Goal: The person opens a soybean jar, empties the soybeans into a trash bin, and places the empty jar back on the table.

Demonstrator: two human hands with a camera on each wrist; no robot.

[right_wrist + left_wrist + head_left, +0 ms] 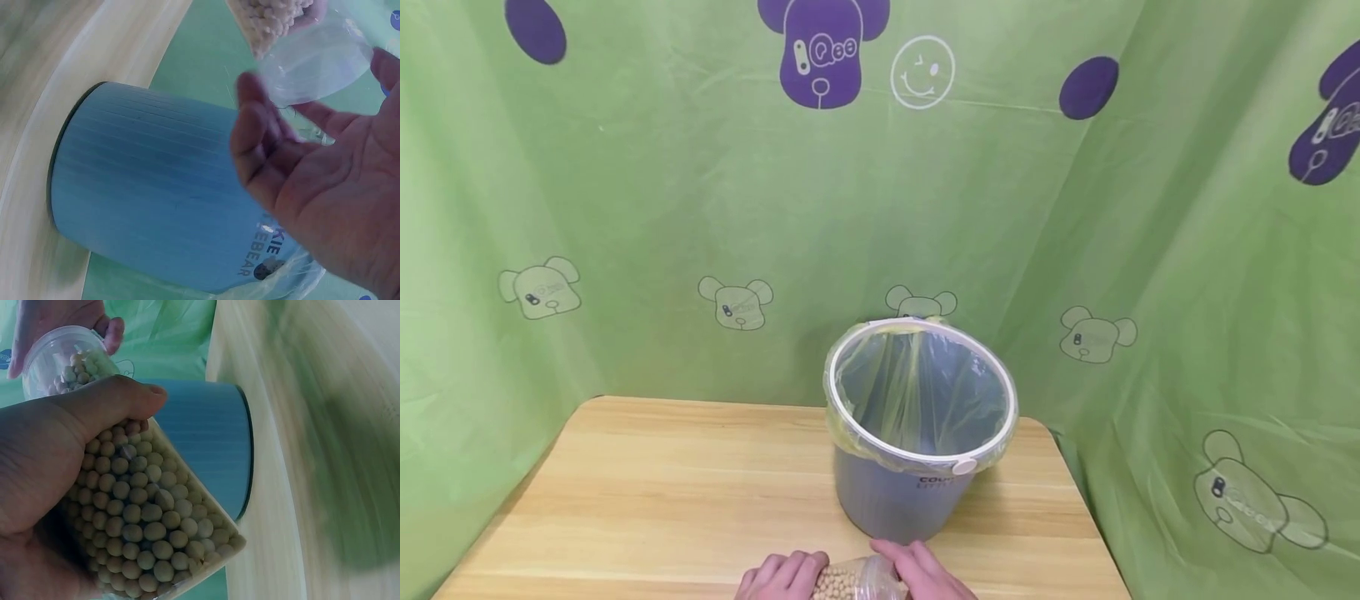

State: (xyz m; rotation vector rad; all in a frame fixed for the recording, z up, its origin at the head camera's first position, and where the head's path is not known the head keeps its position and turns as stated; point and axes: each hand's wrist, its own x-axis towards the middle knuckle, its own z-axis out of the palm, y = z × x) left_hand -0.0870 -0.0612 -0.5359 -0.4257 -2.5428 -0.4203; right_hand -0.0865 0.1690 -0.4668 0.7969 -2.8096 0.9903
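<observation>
Before the bin [895,492], left hand [782,575] grips the jar [853,579].
Right hand's [925,573] hold unclear; a slackened grip could drop it, spilling balls [153,519].

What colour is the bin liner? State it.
Translucent yellow; the bin liner shows best in the head view.
</observation>
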